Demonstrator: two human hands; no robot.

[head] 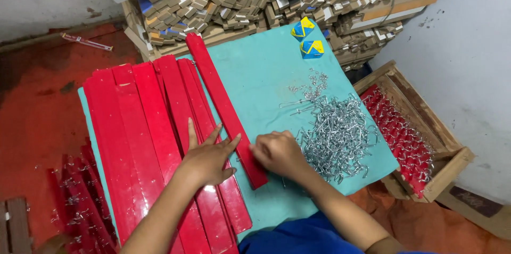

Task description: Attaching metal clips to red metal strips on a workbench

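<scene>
— Where's the left hand (205, 155)?

— Flat, fingers spread, pressing on a red strip (226, 110) lying diagonally across the teal board (266, 68).

— And the right hand (277, 153)?

— Curled at the strip's near edge, just beside the pile of metal hooks (338, 137); it seems to pinch something small, though I cannot tell.

— Other strips?

— Stacked red strips (138, 142) lie left.

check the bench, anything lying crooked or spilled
One red strip lies slanted across the teal mat, apart from the stacked red strips; the left hand and right hand rest at its lower end. The metal hooks sit in a loose heap, with a few strays above.
</scene>
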